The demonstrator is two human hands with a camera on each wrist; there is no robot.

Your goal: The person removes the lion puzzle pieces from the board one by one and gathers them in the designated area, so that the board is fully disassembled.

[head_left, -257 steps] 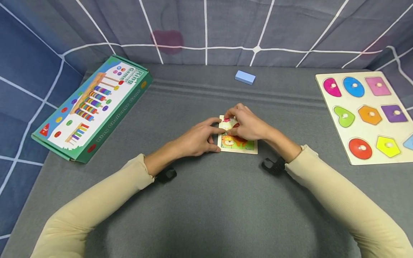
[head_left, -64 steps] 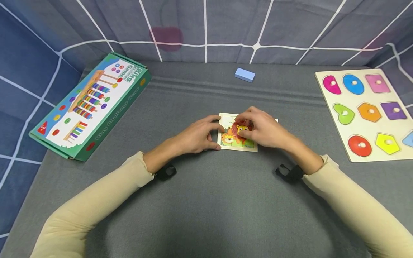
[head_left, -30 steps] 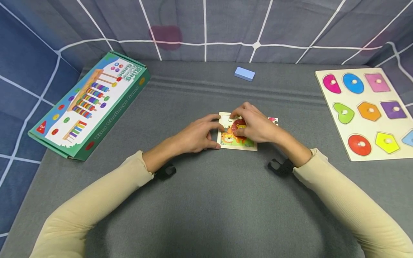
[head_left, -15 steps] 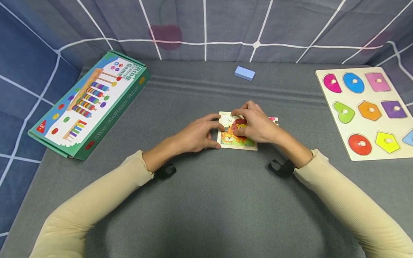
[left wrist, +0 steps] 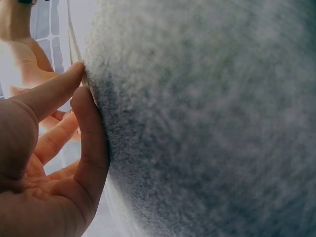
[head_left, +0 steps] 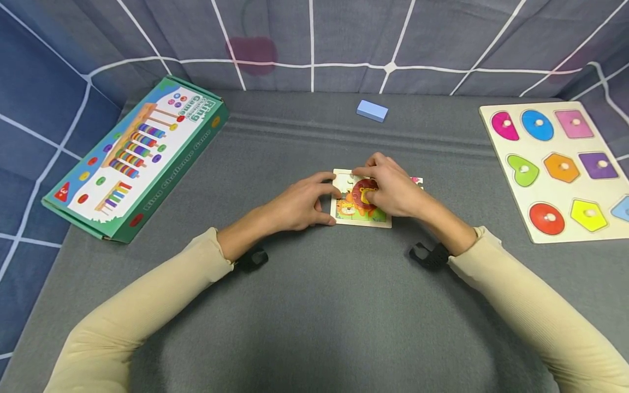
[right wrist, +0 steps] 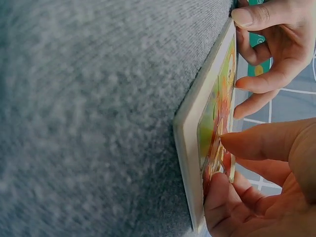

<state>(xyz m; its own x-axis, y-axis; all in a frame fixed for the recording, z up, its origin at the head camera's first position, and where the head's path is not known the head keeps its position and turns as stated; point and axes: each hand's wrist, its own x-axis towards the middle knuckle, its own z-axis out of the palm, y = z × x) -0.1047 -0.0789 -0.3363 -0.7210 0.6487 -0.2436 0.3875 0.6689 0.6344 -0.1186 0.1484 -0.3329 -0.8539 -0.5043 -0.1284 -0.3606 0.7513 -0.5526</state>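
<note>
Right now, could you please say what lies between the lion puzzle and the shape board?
The head view shows the right hand, a partly hidden jigsaw piece beside it, then bare grey cloth up to the shape board.

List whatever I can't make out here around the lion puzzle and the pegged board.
Head view: the upper-right part of the lion puzzle is hidden by the right hand.
Head view: the pink-patterned piece is partly covered by that hand.
Head view: the pegged board is cut off by the right edge.
Left wrist view: the puzzle's picture is lost, seen edge-on.
</note>
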